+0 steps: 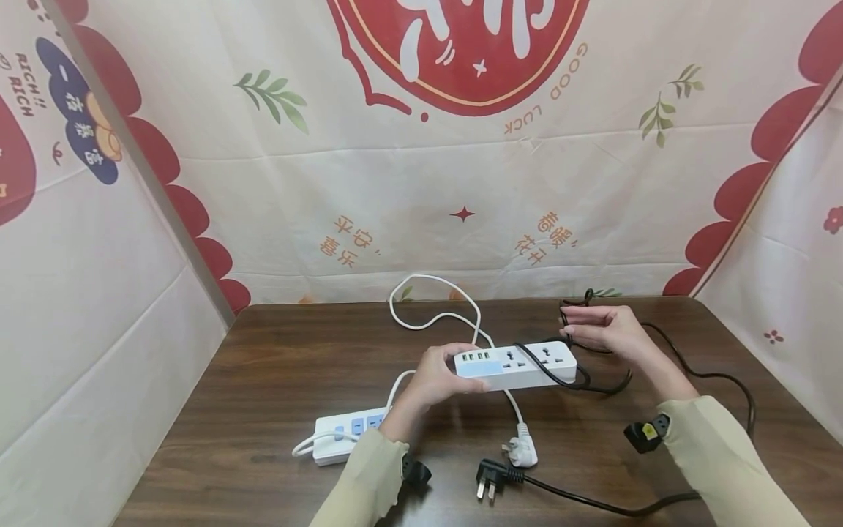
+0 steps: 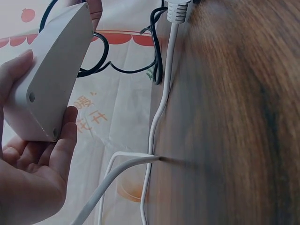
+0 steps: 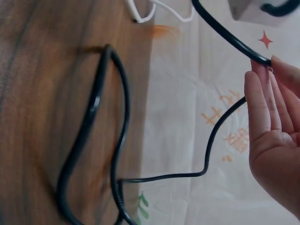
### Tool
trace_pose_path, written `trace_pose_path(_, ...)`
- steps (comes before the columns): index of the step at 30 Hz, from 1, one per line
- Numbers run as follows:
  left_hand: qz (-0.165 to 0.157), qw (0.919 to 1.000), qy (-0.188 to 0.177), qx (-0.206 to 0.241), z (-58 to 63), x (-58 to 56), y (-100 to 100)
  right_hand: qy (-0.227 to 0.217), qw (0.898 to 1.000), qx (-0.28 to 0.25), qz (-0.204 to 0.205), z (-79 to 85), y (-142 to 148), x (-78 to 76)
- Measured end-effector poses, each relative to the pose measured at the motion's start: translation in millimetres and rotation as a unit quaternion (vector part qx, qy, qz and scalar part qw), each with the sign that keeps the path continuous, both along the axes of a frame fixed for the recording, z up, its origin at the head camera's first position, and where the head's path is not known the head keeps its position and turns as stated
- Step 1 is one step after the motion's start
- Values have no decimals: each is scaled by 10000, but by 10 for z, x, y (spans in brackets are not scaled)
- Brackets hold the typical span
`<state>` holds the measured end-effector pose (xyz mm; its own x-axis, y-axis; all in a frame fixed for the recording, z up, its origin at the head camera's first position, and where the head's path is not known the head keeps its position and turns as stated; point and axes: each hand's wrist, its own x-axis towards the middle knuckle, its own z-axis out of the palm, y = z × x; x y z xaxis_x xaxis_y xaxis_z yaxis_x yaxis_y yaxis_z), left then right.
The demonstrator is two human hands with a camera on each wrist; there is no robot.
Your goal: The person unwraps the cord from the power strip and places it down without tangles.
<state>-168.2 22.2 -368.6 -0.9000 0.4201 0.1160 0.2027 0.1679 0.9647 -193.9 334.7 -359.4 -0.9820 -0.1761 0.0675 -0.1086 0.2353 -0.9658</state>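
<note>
My left hand [image 1: 431,377] grips the left end of a white power strip [image 1: 514,379], thumb on the near side. The strip is held above the table, its sockets and USB ports facing up in the head view. Across its right part runs a black cord [image 1: 543,366], looping out beyond that end. In the right wrist view, the right hand [image 3: 276,136] pinches this black cord [image 3: 225,33] between thumb and fingertips, beyond the strip's right end. From the left wrist, the strip's underside [image 2: 58,75] shows, with fingers curled beneath it.
A second white power strip [image 1: 329,446] with blue sockets lies left, partly behind the left forearm. Its white cord [image 1: 431,277] loops at the back. A white plug [image 1: 523,448] and a black plug [image 1: 490,472] lie in front. More black cord [image 1: 724,376] trails right. A patterned cloth hangs behind.
</note>
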Motion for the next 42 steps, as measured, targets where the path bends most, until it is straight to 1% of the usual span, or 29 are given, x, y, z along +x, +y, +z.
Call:
trace_pose_path(2, -8, 10000, 17, -17, 0, 1, 1, 57, 10000, 45, -18, 32, 16, -6)
trace_pose_path(6, -15, 9999, 69, -71, 8, 1, 4, 379, 9984, 406, -99, 76, 67, -15)
trace_pose_path(7, -16, 9999, 75, -78, 10, 0, 6, 438, 9989, 154, 82, -57, 196, -137)
trace_pose_path(9, -18, 9999, 61, -78, 12, -1, 9, 442, 9990, 20, 117, -27, 220, -121)
trace_pose_path(13, 7, 10000, 6, -82, 9, 0, 14, 105, 9986, -498, 112, 40, 281, -88)
trace_pose_path(14, 22, 10000, -7, -85, 6, 1, 16, 118, 9994, -331, -24, 37, 319, -71)
trace_pose_path(15, 40, 9999, -11, -94, 8, 4, 17, 37, 9989, -457, -47, 56, 333, -59)
trace_pose_path(17, 73, 9999, -28, -88, -4, 1, 23, 39, 9992, -381, -120, 87, 362, -39)
trace_pose_path(18, 86, 9999, -23, -60, -22, -9, 29, 78, 9989, -462, -89, 107, 372, -25)
trace_pose_path(20, 108, 9999, -10, -19, -118, -64, 49, 128, 9983, -566, -69, 149, 393, 6)
trace_pose_path(21, 116, 9999, 2, 13, -169, -94, 60, 72, 9982, -571, -152, 332, 265, 137)
trace_pose_path(22, 129, 9999, 11, 32, -230, -129, 73, 101, 9985, -506, -169, 348, 279, 150)
trace_pose_path(24, 174, 9998, 36, 41, -340, -192, 96, 108, 9978, -634, -136, 378, 303, 178)
trace_pose_path(25, 204, 9998, 34, 27, -384, -216, 105, 107, 9981, -585, -167, 390, 316, 194)
trace_pose_path(26, 226, 9997, 41, 31, -399, -221, 109, 165, 9989, -380, -212, 401, 329, 216)
trace_pose_path(28, 267, 9996, 61, 4, -417, -227, 114, 248, 9987, -426, -144, 413, 356, 245)
trace_pose_path(32, 298, 9995, 121, 42, -423, -219, 109, 430, 9942, -977, 165, 407, 424, 295)
trace_pose_path(33, 311, 9994, 127, 41, -423, -217, 108, 414, 9903, -1293, 302, 402, 442, 301)
trace_pose_path(35, 339, 9994, 111, 43, -421, -212, 105, 438, 9872, -1469, 436, 392, 483, 323)
trace_pose_path(38, 404, 9992, 73, 15, -415, -211, 100, 423, 9873, -1462, 456, 383, 545, 357)
trace_pose_path(42, 422, 9991, 59, 29, -409, -225, 97, 369, 9908, -1251, 356, 389, 635, 407)
